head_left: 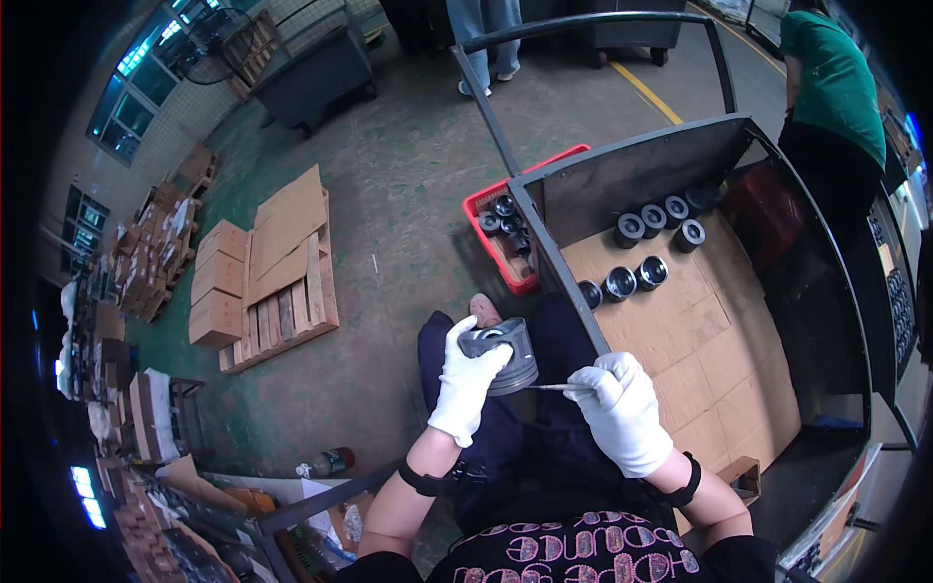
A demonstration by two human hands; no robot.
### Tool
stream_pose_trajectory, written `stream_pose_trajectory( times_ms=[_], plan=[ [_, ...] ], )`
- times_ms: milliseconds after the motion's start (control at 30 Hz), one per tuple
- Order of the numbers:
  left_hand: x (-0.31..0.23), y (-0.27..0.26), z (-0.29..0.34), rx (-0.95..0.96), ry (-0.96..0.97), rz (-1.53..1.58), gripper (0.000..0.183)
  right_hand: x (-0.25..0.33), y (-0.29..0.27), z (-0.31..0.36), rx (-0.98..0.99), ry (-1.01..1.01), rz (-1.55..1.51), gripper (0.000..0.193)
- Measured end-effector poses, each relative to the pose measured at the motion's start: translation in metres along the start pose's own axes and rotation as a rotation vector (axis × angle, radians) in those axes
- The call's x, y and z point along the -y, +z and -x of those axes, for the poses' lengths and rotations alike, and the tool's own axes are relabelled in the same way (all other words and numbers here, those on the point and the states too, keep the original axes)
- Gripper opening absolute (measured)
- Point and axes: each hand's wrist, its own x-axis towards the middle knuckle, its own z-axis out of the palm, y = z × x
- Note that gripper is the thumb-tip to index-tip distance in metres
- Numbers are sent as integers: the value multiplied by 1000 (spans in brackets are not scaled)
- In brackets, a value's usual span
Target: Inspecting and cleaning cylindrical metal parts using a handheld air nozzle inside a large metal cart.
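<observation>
A dark grey engine piston (515,356) sits in my left hand (466,381), which wears a white glove and wraps round its side. Grooves ring the piston's lower end. In my right hand (620,403), also white-gloved, a thin metal rod-like tool (554,387) is pinched between the fingers. Its tip points left and meets the grooved edge of the piston, though contact is too small to confirm. To the right, several more pistons (630,229) stand on cardboard (719,360) inside a dark metal cart (632,165).
A red crate (525,284) holding dark parts rests on the floor beside the cart. Brown boxes (216,321) and flat cardboard (287,233) lie on a wooden pallet (313,291) at left. A person in a green shirt (836,78) stands at far right; another person's legs (486,39) show at the back.
</observation>
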Motion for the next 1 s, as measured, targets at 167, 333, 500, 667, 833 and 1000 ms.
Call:
stream_pose_trajectory(
  times_ms=[167, 333, 500, 667, 833, 1000],
  plan=[
    [-1, -1, -1, -3, -14, -24, 67, 11, -6, -8, 83, -126, 125, 20],
    [-2, -3, 0, 11, -26, -8, 70, 10, -5, -9, 274, 12, 42, 10],
    [0, -5, 0, 22, -14, -7, 68, 11, -1, -10, 276, -76, 119, 6],
    [3, -12, -5, 28, -13, 6, 67, -11, -15, -14, 32, -84, 264, 14],
    [18, -18, -26, 206, -84, 285, 57, -93, -71, 48, -89, 406, 505, 11],
    [4, -18, -18, 466, -518, 754, 63, -184, -129, 181, -52, 1084, 793, 15]
  ],
)
